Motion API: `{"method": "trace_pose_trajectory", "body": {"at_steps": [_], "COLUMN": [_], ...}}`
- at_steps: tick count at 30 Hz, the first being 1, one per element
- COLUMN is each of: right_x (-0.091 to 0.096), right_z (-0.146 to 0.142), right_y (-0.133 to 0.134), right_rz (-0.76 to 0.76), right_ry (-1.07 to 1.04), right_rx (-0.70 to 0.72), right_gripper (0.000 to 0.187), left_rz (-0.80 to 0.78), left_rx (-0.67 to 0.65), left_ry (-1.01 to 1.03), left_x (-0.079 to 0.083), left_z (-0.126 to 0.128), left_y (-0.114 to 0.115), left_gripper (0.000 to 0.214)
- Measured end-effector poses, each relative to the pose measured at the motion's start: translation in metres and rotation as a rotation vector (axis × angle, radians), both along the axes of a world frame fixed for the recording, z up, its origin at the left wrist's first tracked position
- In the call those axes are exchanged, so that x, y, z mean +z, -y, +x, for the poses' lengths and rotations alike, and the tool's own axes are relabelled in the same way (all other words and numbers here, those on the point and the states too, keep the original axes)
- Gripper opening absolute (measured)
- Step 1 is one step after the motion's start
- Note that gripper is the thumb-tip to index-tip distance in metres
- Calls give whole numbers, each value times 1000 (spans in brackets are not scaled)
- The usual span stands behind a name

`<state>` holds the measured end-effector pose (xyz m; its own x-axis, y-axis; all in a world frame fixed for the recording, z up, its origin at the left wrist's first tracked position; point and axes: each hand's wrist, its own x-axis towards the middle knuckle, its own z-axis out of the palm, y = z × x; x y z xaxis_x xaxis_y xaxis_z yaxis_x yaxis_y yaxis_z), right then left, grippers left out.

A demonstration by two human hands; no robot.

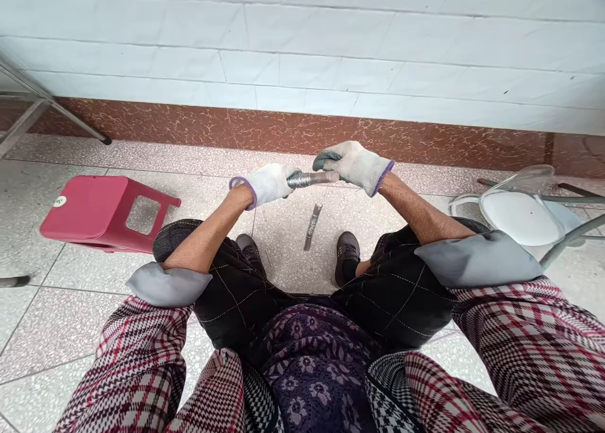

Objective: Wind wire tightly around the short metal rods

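My left hand [275,182], in a white knit glove with a dark grey palm and purple cuff, is closed round a rod-shaped piece. Silvery wire coils [302,179] show around it beside my fingers, and a brownish, slightly blurred end [324,177] points right. Just above that end hovers my right hand [352,163], gloved alike, fingers bent and apart, with nothing visible in them. Whether it touches the brown end I cannot tell. On the floor between my shoes lies a narrow greyish strip [312,227] with a shiny, uneven surface.
A red plastic stool [94,209] stands at the left. At the right is a small white-seated chair [520,215] with metal legs nearby. A metal leg frame [51,99] reaches the floor at upper left. The white-tiled wall [302,42] with its brown skirting runs ahead.
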<state>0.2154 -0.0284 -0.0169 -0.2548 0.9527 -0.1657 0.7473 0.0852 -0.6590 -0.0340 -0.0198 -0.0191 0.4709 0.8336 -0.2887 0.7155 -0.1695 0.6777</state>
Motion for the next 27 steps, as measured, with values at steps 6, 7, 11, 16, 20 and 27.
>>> {"method": "trace_pose_trajectory", "body": {"at_steps": [6, 7, 11, 16, 20, 27], "right_x": [4, 2, -7, -5, 2, 8], "right_z": [-28, -31, -29, -16, -8, -12], "right_y": [14, 15, 10, 4, 7, 33], "right_rz": [-38, -39, -40, -26, -66, -30], "right_ry": [-50, -42, -10, -52, -258, -109], "right_rx": [-6, 13, 49, 15, -19, 118], "right_gripper": [24, 23, 25, 24, 20, 24], "left_rz": [-87, -93, -179, -221, -254, -8], "left_rx": [47, 101, 305, 532, 652, 633], "left_ry": [265, 296, 545, 820, 930, 604], "left_x": [15, 17, 23, 33, 35, 20], "left_z": [4, 5, -1, -26, -42, -47], "left_y": [3, 4, -4, -30, -42, -58], "left_gripper": [39, 39, 41, 29, 18, 42]}}
